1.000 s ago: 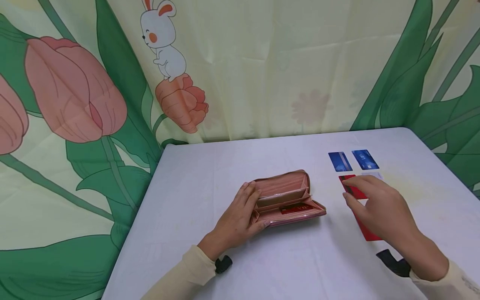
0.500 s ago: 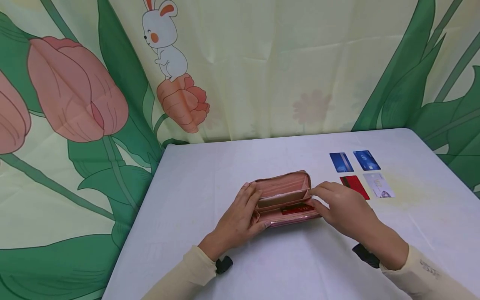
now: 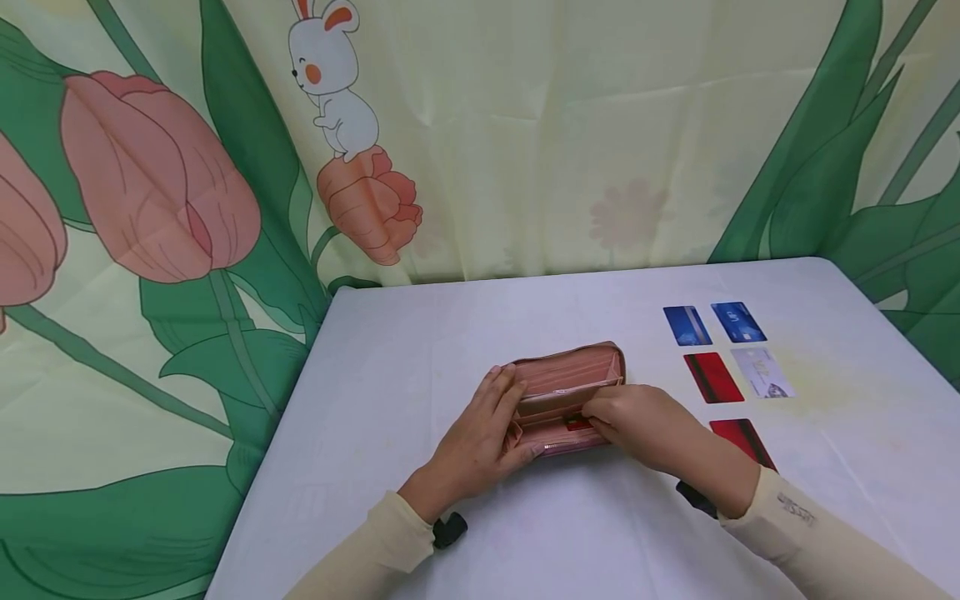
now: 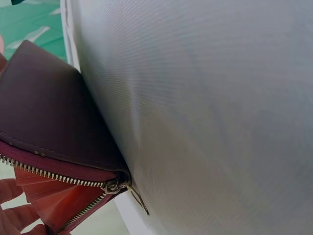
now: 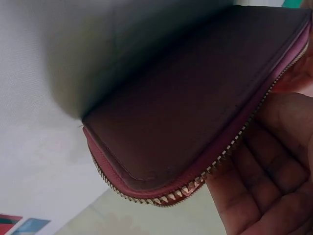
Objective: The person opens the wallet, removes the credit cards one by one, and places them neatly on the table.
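A pink zip wallet (image 3: 572, 368) stands spread apart on the white table. My left hand (image 3: 474, 433) grips its left end, thumb along the front edge and fingers over the back part. My right hand (image 3: 660, 427) reaches into the right side, its fingertips pinching a red card (image 3: 576, 423) in the front slots. Much of that card is hidden behind the fingers. Both wrist views show the wallet's dark outer cover (image 4: 49, 107) and gold zipper teeth (image 5: 215, 164); the zipper pull (image 4: 139, 199) hangs at the left end.
Right of the wallet lie two blue cards (image 3: 686, 325), a red card (image 3: 712, 377) and a white card (image 3: 763, 372). Another red card (image 3: 742, 442) lies nearer, partly covered by the right forearm. A printed curtain (image 3: 525, 150) hangs behind the table (image 3: 390, 358).
My right hand has moved left from above the loose cards to the wallet, and its fingers are now at the red card inside. The left hand has kept its hold.
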A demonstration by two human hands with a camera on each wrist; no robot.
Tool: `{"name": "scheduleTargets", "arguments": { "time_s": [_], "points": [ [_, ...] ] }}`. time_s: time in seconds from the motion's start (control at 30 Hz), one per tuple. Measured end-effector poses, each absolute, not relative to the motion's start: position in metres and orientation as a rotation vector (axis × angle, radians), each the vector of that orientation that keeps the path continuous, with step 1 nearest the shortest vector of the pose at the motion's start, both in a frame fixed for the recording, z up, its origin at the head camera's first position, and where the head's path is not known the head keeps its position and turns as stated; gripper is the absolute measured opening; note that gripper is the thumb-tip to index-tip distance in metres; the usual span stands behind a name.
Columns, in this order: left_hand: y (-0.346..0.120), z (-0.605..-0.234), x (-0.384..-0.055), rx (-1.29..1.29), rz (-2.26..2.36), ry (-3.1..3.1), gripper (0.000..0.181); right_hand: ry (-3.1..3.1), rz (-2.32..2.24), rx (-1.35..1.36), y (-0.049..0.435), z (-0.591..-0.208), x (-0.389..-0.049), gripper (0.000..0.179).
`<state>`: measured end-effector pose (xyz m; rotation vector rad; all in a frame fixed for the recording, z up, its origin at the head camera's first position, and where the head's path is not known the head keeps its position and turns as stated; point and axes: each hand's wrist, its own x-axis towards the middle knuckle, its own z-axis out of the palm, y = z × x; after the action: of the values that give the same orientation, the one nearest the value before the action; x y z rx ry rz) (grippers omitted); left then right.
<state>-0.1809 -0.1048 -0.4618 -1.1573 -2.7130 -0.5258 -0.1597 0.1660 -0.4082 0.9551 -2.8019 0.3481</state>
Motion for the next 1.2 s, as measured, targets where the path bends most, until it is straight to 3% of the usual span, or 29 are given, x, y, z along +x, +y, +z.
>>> {"name": "scheduleTargets", "arguments": {
  "time_s": [1.2],
  "points": [
    [-0.103,-0.461,-0.179,-1.137,-0.481,-2.749,0.086,-2.867,-0.019,1.024,0.157,-0.423,-0.176,0.018]
  ]
}}
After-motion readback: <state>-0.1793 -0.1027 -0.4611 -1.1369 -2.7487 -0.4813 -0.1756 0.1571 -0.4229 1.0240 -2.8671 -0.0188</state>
